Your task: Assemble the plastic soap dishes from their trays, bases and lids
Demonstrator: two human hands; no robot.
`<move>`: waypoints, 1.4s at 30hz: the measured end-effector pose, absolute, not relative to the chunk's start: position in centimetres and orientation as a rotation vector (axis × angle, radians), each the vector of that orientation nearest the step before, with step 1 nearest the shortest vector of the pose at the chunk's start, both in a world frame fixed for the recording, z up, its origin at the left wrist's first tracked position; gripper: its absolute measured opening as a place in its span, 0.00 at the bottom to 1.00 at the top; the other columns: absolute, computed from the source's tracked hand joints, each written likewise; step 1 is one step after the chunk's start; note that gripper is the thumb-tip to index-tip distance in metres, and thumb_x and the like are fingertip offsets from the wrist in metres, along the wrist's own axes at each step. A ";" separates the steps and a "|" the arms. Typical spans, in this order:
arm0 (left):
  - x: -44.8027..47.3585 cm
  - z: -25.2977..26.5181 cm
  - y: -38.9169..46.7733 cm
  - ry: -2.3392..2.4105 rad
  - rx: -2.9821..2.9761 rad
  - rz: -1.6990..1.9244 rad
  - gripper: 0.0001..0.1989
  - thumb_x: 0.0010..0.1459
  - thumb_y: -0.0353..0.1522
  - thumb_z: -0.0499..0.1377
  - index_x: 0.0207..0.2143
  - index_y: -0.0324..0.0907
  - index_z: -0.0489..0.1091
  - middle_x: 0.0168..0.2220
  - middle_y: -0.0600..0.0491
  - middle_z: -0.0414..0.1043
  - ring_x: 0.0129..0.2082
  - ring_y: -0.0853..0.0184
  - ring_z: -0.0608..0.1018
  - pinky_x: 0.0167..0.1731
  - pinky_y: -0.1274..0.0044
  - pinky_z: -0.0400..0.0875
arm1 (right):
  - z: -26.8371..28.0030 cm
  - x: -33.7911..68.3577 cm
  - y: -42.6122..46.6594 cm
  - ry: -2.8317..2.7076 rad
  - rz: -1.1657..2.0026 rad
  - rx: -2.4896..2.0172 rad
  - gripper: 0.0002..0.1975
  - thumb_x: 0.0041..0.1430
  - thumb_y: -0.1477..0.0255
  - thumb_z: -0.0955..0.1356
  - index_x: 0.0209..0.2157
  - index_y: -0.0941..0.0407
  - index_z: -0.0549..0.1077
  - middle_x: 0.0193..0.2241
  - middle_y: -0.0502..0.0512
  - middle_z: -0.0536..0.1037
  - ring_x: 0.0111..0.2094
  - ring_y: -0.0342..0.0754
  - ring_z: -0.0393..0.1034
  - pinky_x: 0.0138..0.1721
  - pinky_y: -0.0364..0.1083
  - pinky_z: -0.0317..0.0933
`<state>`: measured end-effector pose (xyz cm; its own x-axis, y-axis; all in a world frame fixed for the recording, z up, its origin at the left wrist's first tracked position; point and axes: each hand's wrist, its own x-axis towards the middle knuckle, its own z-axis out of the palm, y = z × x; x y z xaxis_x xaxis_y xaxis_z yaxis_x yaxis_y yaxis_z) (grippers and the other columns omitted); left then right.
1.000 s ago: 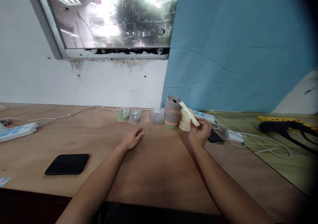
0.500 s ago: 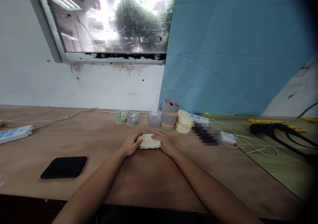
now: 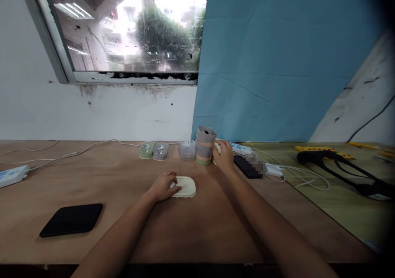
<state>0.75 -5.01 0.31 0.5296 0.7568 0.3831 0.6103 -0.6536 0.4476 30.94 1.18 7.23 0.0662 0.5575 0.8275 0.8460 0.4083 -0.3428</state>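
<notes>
A shallow cream oval lid or tray (image 3: 187,186) lies on the table in front of me. My left hand (image 3: 165,186) grips its left end, thumb at the near side and fingers curled over the far side. Farther off, my right hand (image 3: 224,156) is closed around the stack of cream oval pieces (image 3: 217,147), covering most of it. How many pieces its fingers grasp is hidden. Touching or close to that stack on the left stands a pile of grey, tan and green oval bands (image 3: 205,146). Clear plastic pieces (image 3: 187,149) are stacked beside the pile.
Toward the wall sit a green oval box (image 3: 146,150) and a grey oval box (image 3: 161,151). A black phone (image 3: 71,219) lies at left, another dark phone (image 3: 245,167) at right. Power strips (image 3: 14,176), white cables (image 3: 304,175) and a black strap-like object (image 3: 336,167) lie toward the sides.
My right hand has left the cream oval piece and moved right and away to the cream stack. My left hand keeps hold of the piece. The camera view has shifted slightly.
</notes>
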 end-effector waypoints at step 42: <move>0.5 1.4 -4.8 1.263 1.678 1.573 0.28 0.54 0.40 0.60 0.55 0.42 0.58 0.27 0.58 0.67 0.25 0.72 0.70 0.27 0.80 0.66 | 0.8 22.7 -4.8 -1.674 0.149 -0.967 0.17 0.65 0.69 0.57 0.53 0.53 0.66 0.47 0.56 0.75 0.46 0.49 0.71 0.48 0.49 0.64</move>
